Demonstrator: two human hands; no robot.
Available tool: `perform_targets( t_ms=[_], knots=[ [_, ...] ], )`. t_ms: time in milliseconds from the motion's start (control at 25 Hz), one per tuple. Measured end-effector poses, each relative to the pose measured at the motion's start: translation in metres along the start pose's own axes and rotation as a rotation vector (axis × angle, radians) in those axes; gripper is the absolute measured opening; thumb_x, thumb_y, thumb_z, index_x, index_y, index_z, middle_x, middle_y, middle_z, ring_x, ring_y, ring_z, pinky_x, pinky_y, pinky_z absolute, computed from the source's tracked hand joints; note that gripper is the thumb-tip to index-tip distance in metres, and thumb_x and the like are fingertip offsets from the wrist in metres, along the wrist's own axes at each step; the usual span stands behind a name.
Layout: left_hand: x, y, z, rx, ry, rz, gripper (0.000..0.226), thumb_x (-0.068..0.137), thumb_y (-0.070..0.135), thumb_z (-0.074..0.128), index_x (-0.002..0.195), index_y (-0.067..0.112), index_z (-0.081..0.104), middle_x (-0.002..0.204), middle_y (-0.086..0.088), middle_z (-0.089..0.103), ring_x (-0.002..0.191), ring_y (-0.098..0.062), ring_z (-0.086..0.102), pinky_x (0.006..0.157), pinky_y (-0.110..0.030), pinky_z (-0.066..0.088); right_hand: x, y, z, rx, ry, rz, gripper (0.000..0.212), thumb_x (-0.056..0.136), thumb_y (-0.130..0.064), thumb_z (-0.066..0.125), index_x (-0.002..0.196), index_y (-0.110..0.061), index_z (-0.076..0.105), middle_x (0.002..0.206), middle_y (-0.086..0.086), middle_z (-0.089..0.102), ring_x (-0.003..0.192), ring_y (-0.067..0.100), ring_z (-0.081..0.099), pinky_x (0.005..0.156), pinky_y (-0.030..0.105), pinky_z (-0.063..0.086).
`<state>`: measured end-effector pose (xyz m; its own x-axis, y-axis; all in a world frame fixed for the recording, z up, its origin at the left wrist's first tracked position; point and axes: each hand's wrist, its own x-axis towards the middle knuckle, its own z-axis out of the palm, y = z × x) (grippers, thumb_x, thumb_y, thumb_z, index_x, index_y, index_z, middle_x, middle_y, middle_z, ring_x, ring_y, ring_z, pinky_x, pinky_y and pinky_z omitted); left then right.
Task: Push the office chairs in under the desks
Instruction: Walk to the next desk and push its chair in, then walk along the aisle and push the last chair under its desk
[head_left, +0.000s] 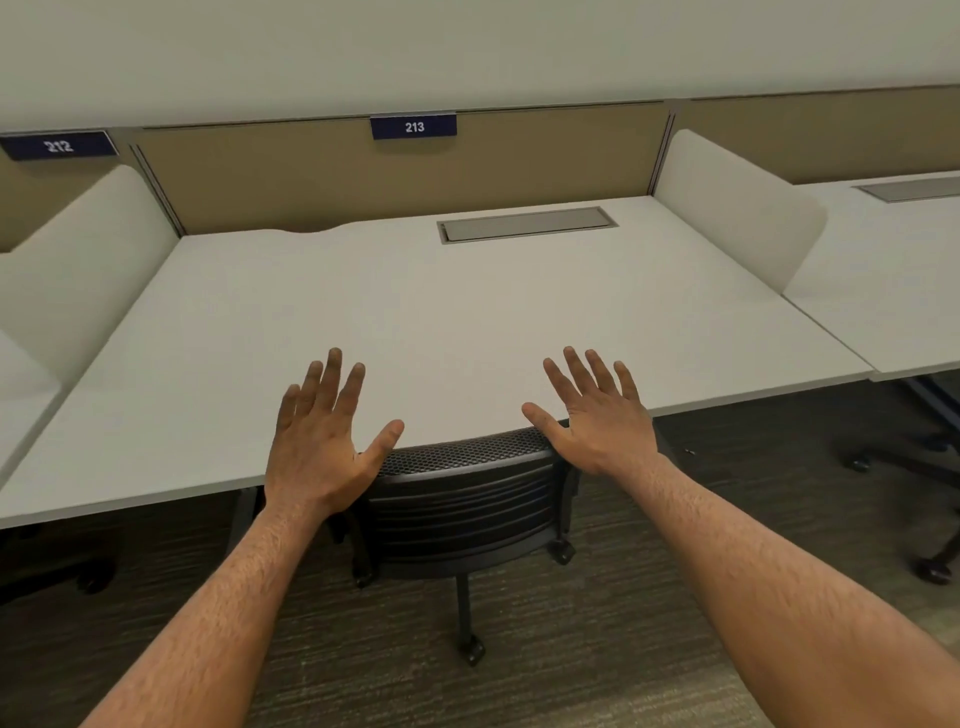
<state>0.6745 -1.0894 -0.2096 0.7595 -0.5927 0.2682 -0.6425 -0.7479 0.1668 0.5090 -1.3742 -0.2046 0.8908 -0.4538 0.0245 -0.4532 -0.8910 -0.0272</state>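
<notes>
Both hands, left (317, 447) and right (597, 421), hover empty with fingers (332, 379) spread above the chair (462, 499) tucked under the bench (415, 312).

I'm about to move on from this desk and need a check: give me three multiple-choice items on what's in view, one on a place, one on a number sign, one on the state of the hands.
1. Where is the black chair?
A. Backrest at the front edge of the desk
B. Far out on the carpet
C. Tipped on its side

2. Which number is on the sign above this desk?
A. 212
B. 213
C. 231

3. How are the left hand and right hand?
A. Closed into fists
B. Open, fingers spread
C. Holding a cable

Key: 1 A, the backrest top meets the desk edge. 2 B, the centre sign reads 213; 212 is the neighbouring sign. 3 B, both hands show spread fingers and hold nothing.
</notes>
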Motion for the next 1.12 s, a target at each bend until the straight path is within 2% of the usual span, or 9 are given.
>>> perform_targets(
  t_ms=[360, 480, 640, 840, 1000, 1120],
  knots=[
    [0.000, 0.003, -0.002, 0.024, -0.030, 0.032, 0.099, 0.082, 0.085, -0.002, 0.160, 0.025, 0.007, 0.165, 0.006, -0.016, 0.152, -0.013, -0.015, 0.124, -0.042, -0.004, -0.002, -0.002, -0.001, 0.011, 0.015, 0.002, 0.085, 0.085, -0.081, -0.004, 0.157, -0.035, -0.007, 0.165, -0.007, -0.015, 0.150, 0.014, -0.019, 0.120, 0.046, -0.014],
    [-0.005, 0.038, -0.006, -0.065, -0.015, 0.130, 0.100, 0.081, 0.085, -0.001, 0.160, 0.023, 0.009, 0.166, 0.005, -0.011, 0.152, -0.012, -0.016, 0.124, -0.041, -0.004, -0.008, -0.005, -0.005, 0.151, 0.097, -0.008, 0.085, 0.087, -0.079, 0.001, 0.158, -0.033, -0.002, 0.166, -0.007, -0.009, 0.150, 0.011, -0.015, 0.121, 0.042, -0.012],
    [-0.004, 0.119, 0.008, -0.226, -0.053, 0.326, 0.092, 0.088, 0.079, 0.007, 0.159, 0.022, 0.015, 0.167, 0.006, -0.003, 0.152, -0.009, -0.012, 0.124, -0.038, -0.005, -0.025, 0.008, -0.017, 0.264, 0.237, 0.019, 0.083, 0.091, -0.075, 0.009, 0.158, -0.026, 0.012, 0.167, -0.003, 0.006, 0.152, 0.011, -0.005, 0.122, 0.041, -0.009],
    [-0.005, 0.221, 0.039, -0.222, -0.154, 0.577, 0.089, 0.090, 0.076, 0.005, 0.159, 0.021, 0.016, 0.167, 0.003, -0.001, 0.153, -0.012, -0.010, 0.124, -0.040, -0.006, -0.100, 0.083, -0.003, 0.199, 0.283, 0.203, 0.079, 0.095, -0.070, 0.013, 0.156, -0.020, 0.023, 0.164, 0.001, 0.020, 0.152, 0.016, 0.006, 0.123, 0.041, -0.002],
    [-0.021, 0.316, 0.060, -0.228, -0.226, 0.775, 0.086, 0.092, 0.074, 0.006, 0.159, 0.020, 0.016, 0.167, 0.001, 0.003, 0.153, -0.013, -0.008, 0.123, -0.038, -0.008, -0.194, 0.158, 0.016, 0.182, 0.257, 0.486, 0.079, 0.095, -0.069, 0.016, 0.155, -0.018, 0.027, 0.163, 0.003, 0.025, 0.152, 0.017, 0.011, 0.123, 0.041, 0.001],
    [-0.051, 0.400, 0.074, -0.247, -0.279, 0.937, 0.085, 0.093, 0.073, 0.008, 0.159, 0.020, 0.018, 0.167, 0.002, 0.003, 0.153, -0.013, -0.008, 0.121, -0.034, -0.014, -0.276, 0.210, 0.020, 0.153, 0.249, 0.699, 0.084, 0.092, -0.072, 0.010, 0.155, -0.019, 0.026, 0.162, 0.002, 0.026, 0.151, 0.017, 0.012, 0.122, 0.039, 0.000]
  ],
)
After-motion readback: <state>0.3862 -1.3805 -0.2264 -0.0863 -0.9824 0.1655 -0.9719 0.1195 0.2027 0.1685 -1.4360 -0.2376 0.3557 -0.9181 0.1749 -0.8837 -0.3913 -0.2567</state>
